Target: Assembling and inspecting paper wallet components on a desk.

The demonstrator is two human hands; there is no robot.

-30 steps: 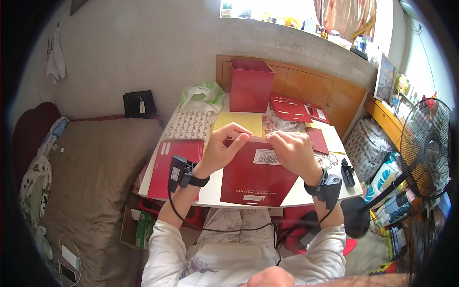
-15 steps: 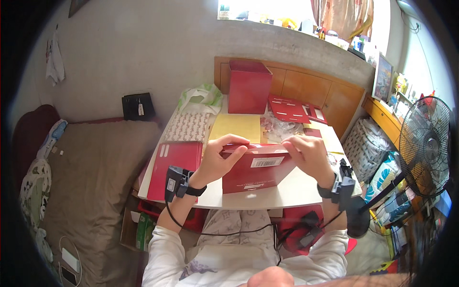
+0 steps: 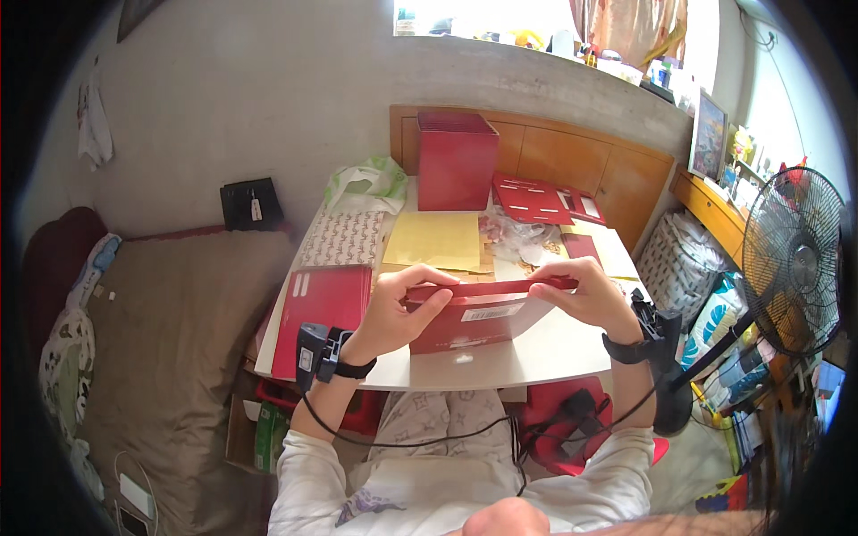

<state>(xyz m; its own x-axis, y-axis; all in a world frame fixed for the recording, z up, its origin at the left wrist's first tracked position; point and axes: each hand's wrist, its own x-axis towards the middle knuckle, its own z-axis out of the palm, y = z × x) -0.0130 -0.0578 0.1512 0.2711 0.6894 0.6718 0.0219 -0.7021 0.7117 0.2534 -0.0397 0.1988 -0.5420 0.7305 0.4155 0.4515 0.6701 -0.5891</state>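
Red packet (image 3: 447, 334) upright-ish at white tbl's (image 3: 559, 364) near side, long top edge L–R btwn hands. L hand (image 3: 394, 305) pinches L end, R hand (image 3: 592, 297) pinches R; neither nearer.

White shirt (image 3: 438, 487), purple print (image 3: 368, 506), 2 black wrist devices (image 3: 312, 352), black cable (image 3: 386, 445), patterned trousers (image 3: 447, 415)

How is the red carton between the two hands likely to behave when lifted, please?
The red carton would probably be fairly stiff, as its front looks flat. It may be light: the left hand and right hand grip it only near its upper edge. It might be slightly slippery, given the pale sheen towards its right side.
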